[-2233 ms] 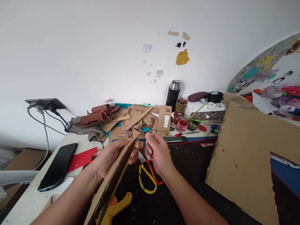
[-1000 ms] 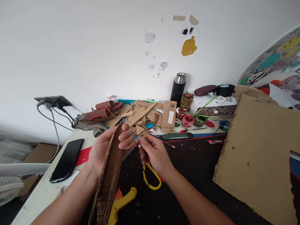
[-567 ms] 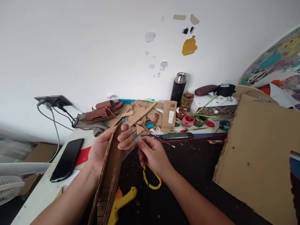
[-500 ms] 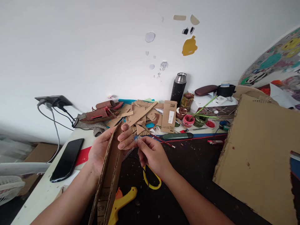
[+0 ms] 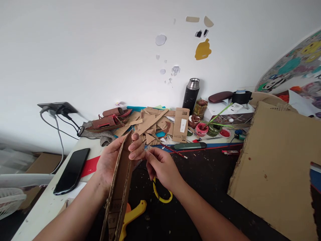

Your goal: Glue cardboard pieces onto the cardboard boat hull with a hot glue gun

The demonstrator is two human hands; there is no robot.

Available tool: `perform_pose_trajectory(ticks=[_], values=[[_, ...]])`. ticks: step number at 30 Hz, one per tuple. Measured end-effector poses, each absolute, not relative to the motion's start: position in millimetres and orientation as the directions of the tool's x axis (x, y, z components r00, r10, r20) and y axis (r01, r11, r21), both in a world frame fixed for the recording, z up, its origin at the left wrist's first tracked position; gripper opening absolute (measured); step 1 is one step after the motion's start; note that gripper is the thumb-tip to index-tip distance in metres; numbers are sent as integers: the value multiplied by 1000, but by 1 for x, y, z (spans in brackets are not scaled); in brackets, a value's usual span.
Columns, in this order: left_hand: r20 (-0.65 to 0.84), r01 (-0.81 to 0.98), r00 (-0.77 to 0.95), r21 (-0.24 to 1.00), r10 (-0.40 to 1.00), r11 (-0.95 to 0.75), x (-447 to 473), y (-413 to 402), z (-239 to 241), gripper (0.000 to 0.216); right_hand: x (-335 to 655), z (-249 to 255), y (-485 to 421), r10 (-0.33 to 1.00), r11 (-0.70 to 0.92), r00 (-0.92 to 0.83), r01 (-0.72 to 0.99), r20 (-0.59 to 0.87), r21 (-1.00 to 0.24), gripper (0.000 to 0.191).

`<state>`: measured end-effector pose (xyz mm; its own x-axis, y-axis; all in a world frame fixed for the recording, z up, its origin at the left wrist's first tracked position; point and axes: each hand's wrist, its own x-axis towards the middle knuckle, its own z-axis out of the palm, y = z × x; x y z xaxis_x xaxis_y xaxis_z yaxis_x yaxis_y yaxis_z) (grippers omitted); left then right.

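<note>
My left hand [image 5: 110, 159] is wrapped round a long folded cardboard trough [image 5: 120, 180], narrowing to a point at its far end. The fingers curl over its right wall, with the palm against the left. Close to those fingertips, my right hand [image 5: 163, 165] is pinched on a small clear strip, whose exact kind I cannot make out. Below the right hand, a yellow loop handle [image 5: 163, 200] lies on the dark mat. A yellow glue gun [image 5: 135, 214] rests partly hidden behind the trough's near end.
Cardboard scraps [image 5: 150, 124] are piled at the back beside a brown cardboard model boat [image 5: 107, 122]. Paint jars [image 5: 202, 130] and a black flask [image 5: 191, 95] stand by the wall. A green utility knife [image 5: 190, 146], large cardboard sheet [image 5: 273, 167] and phone [image 5: 72, 171] surround the workspace.
The trough has shifted slightly right and its near end has swung right, covering more of the glue gun. My left hand moved with it; my right hand stays nearly still.
</note>
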<state>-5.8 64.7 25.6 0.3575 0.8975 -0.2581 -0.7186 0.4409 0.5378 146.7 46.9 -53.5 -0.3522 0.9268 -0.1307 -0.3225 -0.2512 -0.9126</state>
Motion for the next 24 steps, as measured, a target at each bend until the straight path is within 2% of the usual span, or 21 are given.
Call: perform_pose_trajectory(ticks=[8,20,24], values=[[-249,-674,345,605,905,424,-3,63,24,15,146,-55,47,926,-247,-355,-303,-132,-920,56],[-173,-653,397,637,901,410,-6,63,21,12,144,-57,46,921,-253,-364,-294,-136,-922,58],[-177,-619,354,692,918,372,-10,65,20,18,143,-57,46,922,-260,-354,-267,-156,-928,59]])
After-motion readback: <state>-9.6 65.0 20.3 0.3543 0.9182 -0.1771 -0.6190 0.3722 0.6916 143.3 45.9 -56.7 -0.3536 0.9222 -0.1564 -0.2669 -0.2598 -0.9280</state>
